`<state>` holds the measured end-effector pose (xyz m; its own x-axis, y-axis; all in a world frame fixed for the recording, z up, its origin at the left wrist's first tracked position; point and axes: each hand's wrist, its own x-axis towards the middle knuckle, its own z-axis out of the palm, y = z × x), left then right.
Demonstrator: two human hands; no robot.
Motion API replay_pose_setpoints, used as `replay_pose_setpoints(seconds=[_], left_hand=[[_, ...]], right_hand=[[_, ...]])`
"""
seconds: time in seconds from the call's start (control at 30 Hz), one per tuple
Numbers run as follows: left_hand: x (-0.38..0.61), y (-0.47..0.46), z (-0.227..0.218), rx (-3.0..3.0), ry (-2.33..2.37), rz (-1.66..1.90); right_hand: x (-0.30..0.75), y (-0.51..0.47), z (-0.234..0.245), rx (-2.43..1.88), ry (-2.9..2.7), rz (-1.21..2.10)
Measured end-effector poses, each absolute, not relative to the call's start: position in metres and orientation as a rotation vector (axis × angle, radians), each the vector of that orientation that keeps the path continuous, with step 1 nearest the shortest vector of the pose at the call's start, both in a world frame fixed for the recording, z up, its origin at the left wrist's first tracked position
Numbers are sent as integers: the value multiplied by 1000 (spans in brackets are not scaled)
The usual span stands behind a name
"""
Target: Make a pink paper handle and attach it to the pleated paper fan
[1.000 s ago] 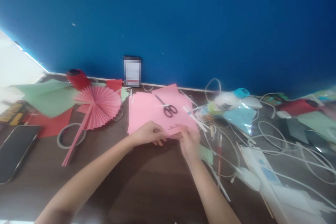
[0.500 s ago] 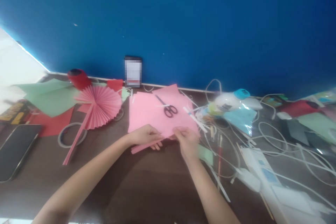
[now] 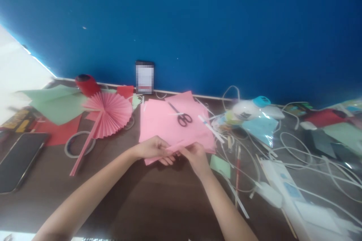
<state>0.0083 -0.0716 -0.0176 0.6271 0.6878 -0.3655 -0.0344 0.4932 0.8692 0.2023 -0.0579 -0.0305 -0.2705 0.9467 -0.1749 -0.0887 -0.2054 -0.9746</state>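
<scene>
My left hand [image 3: 154,148] and my right hand [image 3: 194,157] meet over the near edge of a pink paper sheet [image 3: 164,122] on the dark table. Both pinch a narrow folded pink strip [image 3: 158,155] that slants from between the fingers down to the left. Black-handled scissors [image 3: 182,117] lie on the pink sheet just beyond my hands. A finished pink pleated fan [image 3: 109,113] with a long pink handle lies to the left.
A phone [image 3: 144,77] leans on the blue wall. Green paper [image 3: 53,101] and red paper [image 3: 60,131], a red roll [image 3: 87,83], a tape ring [image 3: 74,145] and a dark tablet [image 3: 17,162] lie left. White cables [image 3: 299,158], a glue gun [image 3: 251,107] and light blue paper [image 3: 260,125] crowd the right.
The near edge of the pink paper has been folded into a narrow strip. My right hand slid left along it toward my left hand, and the strip now sticks out to the left.
</scene>
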Motion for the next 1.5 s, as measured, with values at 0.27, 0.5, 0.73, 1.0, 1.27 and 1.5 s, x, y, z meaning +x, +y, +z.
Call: replay_pose_setpoints(seconds=[0.27, 0.5, 0.73, 1.0, 1.27, 1.5], left_hand=[[11, -75, -21, 915, 742, 488], [9, -76, -18, 978, 825, 431], [2, -81, -15, 1118, 942, 447], [-11, -83, -6, 1292, 873, 363], [-17, -79, -9, 1332, 868, 360], [-25, -78, -15, 1285, 968, 363]], right_hand=[[195, -67, -26, -1225, -1182, 1516], [199, -65, -31, -1219, -1185, 1463], [203, -61, -41, -1207, -983, 1459], [205, -60, -35, -1202, -956, 1403], [206, -52, -31, -1226, -777, 1358], [207, -49, -31, -1250, -737, 1381]])
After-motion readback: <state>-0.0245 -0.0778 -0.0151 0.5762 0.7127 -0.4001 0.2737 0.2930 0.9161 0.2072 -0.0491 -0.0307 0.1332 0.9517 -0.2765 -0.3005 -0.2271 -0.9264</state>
